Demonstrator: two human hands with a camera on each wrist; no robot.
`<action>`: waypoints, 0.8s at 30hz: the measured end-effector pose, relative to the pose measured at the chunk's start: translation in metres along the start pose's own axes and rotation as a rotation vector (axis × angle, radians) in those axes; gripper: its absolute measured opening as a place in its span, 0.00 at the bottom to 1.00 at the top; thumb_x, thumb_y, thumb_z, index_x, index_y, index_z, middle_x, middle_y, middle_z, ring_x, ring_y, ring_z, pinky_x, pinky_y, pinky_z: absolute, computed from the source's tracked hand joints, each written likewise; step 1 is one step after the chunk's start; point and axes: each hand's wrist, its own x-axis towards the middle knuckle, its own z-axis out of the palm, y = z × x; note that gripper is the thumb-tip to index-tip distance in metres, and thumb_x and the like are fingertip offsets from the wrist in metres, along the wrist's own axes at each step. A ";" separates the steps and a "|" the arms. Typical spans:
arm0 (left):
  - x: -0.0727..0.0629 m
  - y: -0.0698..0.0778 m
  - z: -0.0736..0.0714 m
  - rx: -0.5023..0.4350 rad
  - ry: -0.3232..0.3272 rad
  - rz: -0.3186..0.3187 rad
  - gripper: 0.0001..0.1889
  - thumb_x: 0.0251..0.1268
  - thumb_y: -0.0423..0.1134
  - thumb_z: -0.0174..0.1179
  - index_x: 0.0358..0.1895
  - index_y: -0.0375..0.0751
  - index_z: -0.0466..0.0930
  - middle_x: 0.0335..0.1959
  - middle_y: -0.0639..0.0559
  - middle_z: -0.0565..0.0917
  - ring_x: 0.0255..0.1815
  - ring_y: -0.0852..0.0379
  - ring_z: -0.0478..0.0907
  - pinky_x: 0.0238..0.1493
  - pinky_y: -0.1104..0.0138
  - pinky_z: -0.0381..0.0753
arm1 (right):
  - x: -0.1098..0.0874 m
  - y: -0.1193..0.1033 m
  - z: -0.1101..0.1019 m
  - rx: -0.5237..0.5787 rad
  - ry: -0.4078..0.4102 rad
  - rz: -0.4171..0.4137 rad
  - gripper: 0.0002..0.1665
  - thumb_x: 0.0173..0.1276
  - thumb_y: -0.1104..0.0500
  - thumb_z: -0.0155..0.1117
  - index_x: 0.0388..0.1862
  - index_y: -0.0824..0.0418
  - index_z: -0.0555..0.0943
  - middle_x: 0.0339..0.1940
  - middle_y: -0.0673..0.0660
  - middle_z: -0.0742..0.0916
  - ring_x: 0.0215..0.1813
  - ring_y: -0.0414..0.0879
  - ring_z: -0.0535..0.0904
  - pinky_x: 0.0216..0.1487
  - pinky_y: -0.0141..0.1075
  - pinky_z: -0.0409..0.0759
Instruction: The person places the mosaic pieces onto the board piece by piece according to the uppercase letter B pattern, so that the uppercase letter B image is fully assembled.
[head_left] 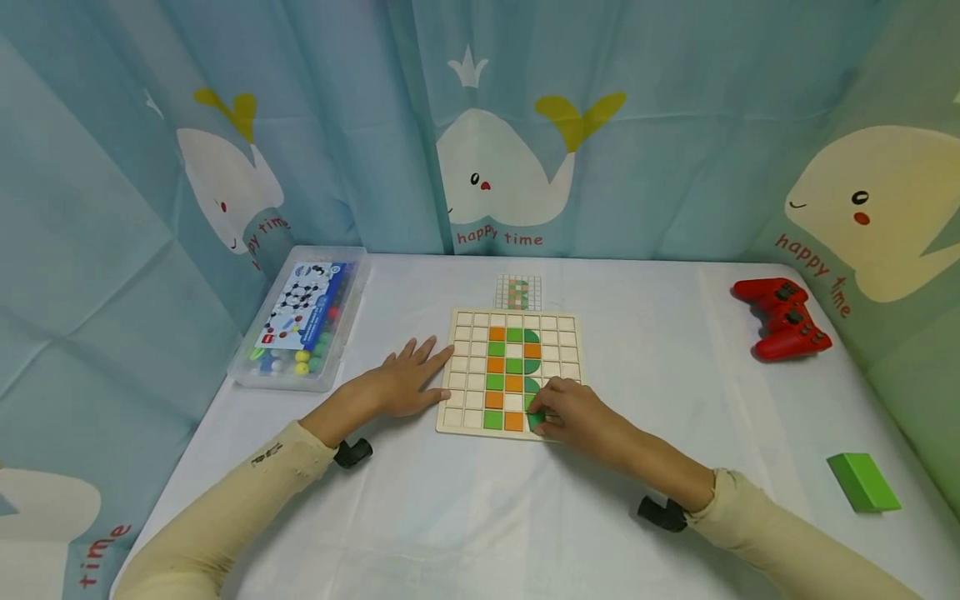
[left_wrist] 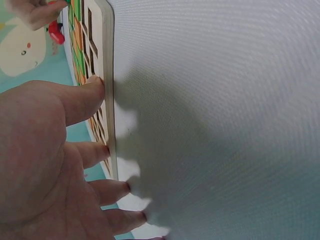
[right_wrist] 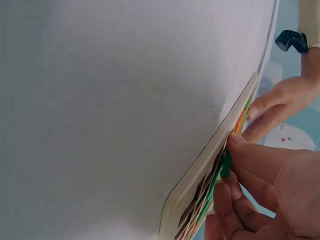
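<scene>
A wooden grid board (head_left: 457, 398) lies on the table with orange, light green and dark green tiles set in its middle columns. My left hand (head_left: 408, 379) rests at the board's left side, fingers spread, with thumb and forefinger touching its edge. Between thumb and fingers, my right hand (head_left: 581, 417) pinches a dark green tile (right_wrist: 226, 164) over the lower part of the board, just right of an orange tile (head_left: 513, 422). The right fingers hide some cells at the board's lower right.
Behind the board lies a small printed pattern card (head_left: 518, 292). A clear plastic case (head_left: 330, 367) of coloured balls sits at the back left. On the right are a red game controller (head_left: 783, 321) and a green block (head_left: 864, 482). A whale-print curtain (head_left: 675, 167) encloses the table.
</scene>
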 end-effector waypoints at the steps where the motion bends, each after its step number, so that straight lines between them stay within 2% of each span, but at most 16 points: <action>1: 0.000 0.000 0.000 0.001 -0.001 -0.001 0.42 0.83 0.61 0.50 0.89 0.54 0.41 0.89 0.40 0.40 0.88 0.33 0.34 0.83 0.36 0.44 | 0.000 -0.001 0.000 -0.011 0.003 -0.007 0.12 0.66 0.63 0.78 0.46 0.59 0.87 0.44 0.49 0.85 0.48 0.46 0.80 0.54 0.47 0.79; 16: -0.003 0.003 -0.002 0.007 -0.005 -0.004 0.42 0.83 0.61 0.50 0.89 0.55 0.41 0.89 0.41 0.40 0.88 0.34 0.34 0.83 0.36 0.44 | -0.004 -0.001 0.002 -0.033 0.058 -0.124 0.11 0.66 0.67 0.78 0.44 0.58 0.87 0.43 0.50 0.85 0.47 0.45 0.82 0.51 0.44 0.78; 24: -0.003 0.003 -0.002 -0.008 0.003 -0.002 0.42 0.83 0.61 0.51 0.89 0.54 0.42 0.89 0.41 0.40 0.88 0.33 0.34 0.83 0.35 0.44 | -0.005 -0.002 0.002 -0.037 0.059 -0.134 0.10 0.66 0.66 0.77 0.43 0.55 0.87 0.41 0.48 0.84 0.43 0.42 0.78 0.48 0.40 0.76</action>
